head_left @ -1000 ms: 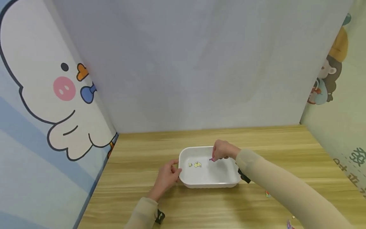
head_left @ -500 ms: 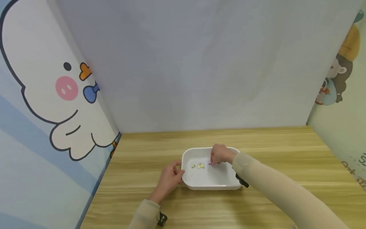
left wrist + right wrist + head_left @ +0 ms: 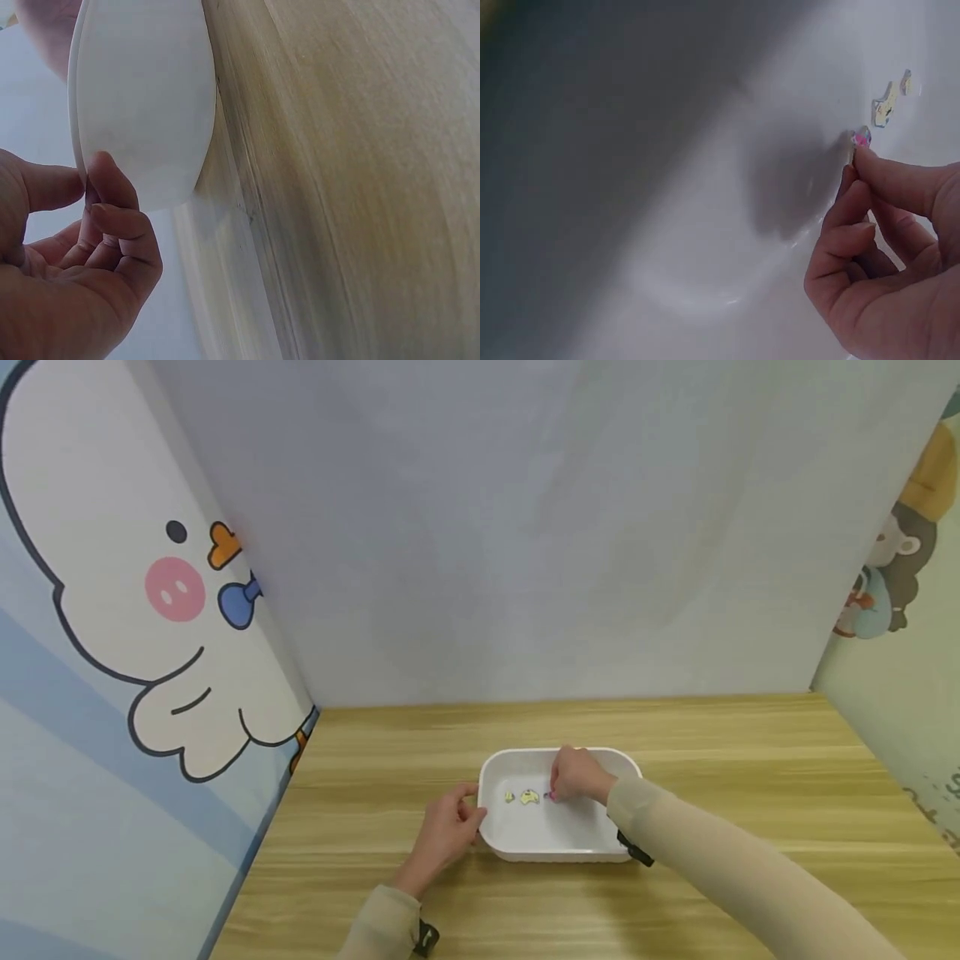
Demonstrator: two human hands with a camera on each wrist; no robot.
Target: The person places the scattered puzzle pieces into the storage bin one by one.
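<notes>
A white rectangular tray (image 3: pixel 517 831) with rounded corners rests on the wooden table. My left hand (image 3: pixel 444 828) pinches its left rim between thumb and fingers, as the left wrist view shows up close. Inside the tray, my right hand (image 3: pixel 577 775) holds a small flat pink-patterned piece (image 3: pixel 862 138) between thumb and fingertips, low over the tray floor. Just left of that lies an irregular pale yellow piece (image 3: pixel 529 797), and beyond it a smaller yellow piece (image 3: pixel 509 797). The fingertips cover part of the pink piece.
The wooden tabletop (image 3: pixel 375 760) reaches back to a pale grey curtain (image 3: pixel 510 568). A cartoon-printed panel (image 3: pixel 90 610) stands along the left side, and a pale green printed panel (image 3: pixel 900 693) along the right.
My right hand has moved slightly left and down, bringing the pink piece close beside the larger yellow one. The left hand keeps its hold on the rim. The head view has shifted slightly.
</notes>
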